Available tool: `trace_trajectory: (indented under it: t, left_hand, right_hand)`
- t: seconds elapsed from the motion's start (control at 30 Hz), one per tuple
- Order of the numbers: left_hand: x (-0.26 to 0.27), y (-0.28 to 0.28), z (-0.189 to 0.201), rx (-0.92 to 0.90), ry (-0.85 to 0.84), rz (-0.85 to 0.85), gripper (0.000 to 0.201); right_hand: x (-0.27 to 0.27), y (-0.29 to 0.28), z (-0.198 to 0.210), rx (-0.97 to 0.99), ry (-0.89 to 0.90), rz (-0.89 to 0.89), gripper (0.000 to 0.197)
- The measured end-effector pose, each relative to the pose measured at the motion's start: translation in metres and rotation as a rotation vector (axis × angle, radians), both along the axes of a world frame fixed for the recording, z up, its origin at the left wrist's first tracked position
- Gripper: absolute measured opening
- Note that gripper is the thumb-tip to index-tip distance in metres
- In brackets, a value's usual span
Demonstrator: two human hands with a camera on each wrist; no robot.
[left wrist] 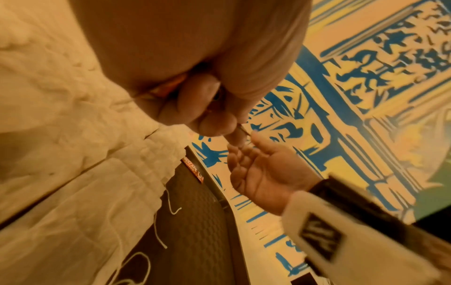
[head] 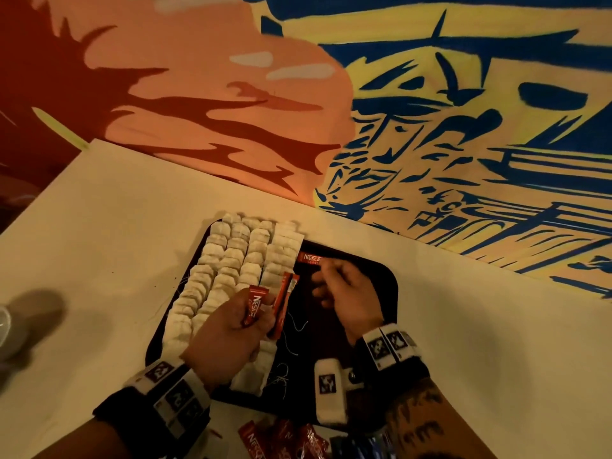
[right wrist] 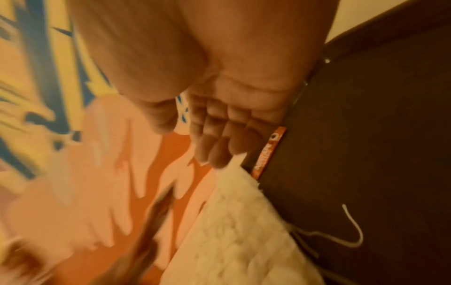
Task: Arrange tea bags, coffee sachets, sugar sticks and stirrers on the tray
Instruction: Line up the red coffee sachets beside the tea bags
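Bare right half of the tray [head: 371, 260], tea bag rows [head: 231, 260] crowding the left, loose strings [head: 298, 326] between.

Your left hand [head: 228, 329] and right hand [head: 347, 293] are bare. Each wrist wears a broad black fabric cuff [head: 145, 412] ringed with white blocks printed with black square marker patterns [head: 387, 346]. A white box-shaped marker module [head: 328, 385] protrudes from your right cuff. Dark tattoo markings [head: 420, 419] cover your right forearm.

The right hand [right wrist: 219, 108] hangs empty, fingers [right wrist: 214, 152] loosely extended. Just beyond the fingertips a red coffee sachet [right wrist: 268, 152] lies on the dark tray [right wrist: 366, 135], touching the white tea bags [right wrist: 234, 231] below them.
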State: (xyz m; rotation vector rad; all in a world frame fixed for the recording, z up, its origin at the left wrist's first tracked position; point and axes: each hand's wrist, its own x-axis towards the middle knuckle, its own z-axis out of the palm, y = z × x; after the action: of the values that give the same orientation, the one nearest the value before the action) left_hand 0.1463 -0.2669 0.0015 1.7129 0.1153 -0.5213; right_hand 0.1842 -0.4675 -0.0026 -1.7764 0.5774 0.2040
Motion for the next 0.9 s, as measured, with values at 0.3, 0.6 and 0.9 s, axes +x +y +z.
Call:
trace_trajectory:
  t: [0.3, 0.6, 0.9]
  left_hand:
    - [-0.016, -0.017, 0.005, 0.252, -0.156, -0.058, 0.007]
    - [-0.022, -0.031, 0.017, -0.278, 0.271, 0.15, 0.026]
    - [-0.024, -0.039, 0.016, -0.106, 0.097, 0.131, 0.029]
  right_hand:
    - [-0.057, 0.013, 0.026, -0.043, -0.33, 0.131, 0.02]
    - [-0.091, -0.011, 0.01, -0.551, -0.786, 0.485, 0.013]
    - [-0.105, -0.011, 0.017, -0.018, -0.351, 0.122, 0.029]
